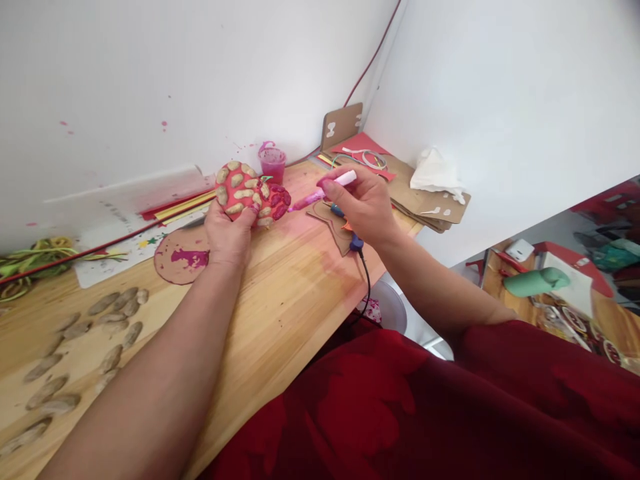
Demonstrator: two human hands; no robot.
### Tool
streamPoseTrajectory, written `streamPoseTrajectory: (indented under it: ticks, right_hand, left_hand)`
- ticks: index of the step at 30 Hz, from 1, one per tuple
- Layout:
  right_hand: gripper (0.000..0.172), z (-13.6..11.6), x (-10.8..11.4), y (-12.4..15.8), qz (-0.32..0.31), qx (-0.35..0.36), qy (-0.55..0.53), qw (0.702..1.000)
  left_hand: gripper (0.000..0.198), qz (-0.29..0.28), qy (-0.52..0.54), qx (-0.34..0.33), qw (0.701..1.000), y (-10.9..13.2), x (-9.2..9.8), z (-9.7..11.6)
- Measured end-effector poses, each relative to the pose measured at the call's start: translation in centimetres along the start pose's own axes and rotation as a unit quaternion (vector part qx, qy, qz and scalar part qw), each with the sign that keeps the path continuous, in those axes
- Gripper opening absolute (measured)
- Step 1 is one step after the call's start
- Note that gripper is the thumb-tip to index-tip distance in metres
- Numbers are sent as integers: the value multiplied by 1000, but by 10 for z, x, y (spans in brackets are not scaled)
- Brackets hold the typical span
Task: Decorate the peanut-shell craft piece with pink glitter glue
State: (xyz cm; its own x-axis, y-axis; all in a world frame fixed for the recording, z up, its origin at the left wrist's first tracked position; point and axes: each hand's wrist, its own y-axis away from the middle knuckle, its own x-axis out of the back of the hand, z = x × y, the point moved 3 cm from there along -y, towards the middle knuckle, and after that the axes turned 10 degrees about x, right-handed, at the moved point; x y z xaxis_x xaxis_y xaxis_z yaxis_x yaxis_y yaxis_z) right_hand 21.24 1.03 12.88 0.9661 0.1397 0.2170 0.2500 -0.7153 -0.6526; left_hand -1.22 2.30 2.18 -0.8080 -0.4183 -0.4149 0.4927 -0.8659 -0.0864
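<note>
My left hand (229, 233) is closed round a red rounded craft piece (245, 193) studded with peanut shells, some of them painted magenta, and holds it up on the wooden table (290, 293). My right hand (361, 203) pinches a paintbrush (323, 190) with a white handle. Its pink tip points at the painted shells on the piece's right side. A small cup of pink paint (273, 162) stands just behind the piece, by the wall.
Several loose peanut shells (80, 353) lie at the table's left. A cardboard disc smeared with magenta paint (181, 257) lies beside my left wrist. Coloured sticks, cardboard sheets (425, 193), red paper and a white cloth (434, 170) fill the far corner. A blue tool with a black cable (356, 243) rests under my right wrist.
</note>
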Motion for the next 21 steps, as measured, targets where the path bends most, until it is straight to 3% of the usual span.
streamPoseTrajectory:
  ticks: [3,10,15,21]
  right_hand:
    - [41,-1,17,19,3,-125,-114,986]
    - [37,-14,69,92,18,-360,-245,900]
    - [32,-21,91,133,-19,-434,-280,856]
    - [36,-18,77,153,-56,-446,-336,827]
  left_hand:
    - [50,9,-7,3,1000,-1,2,-2]
    - [50,8,-2,28,1000,-9,8,-10]
    - [47,19,8,37,999,-13,11,-13]
    - [50,20,32,90,995,-2,10,-2]
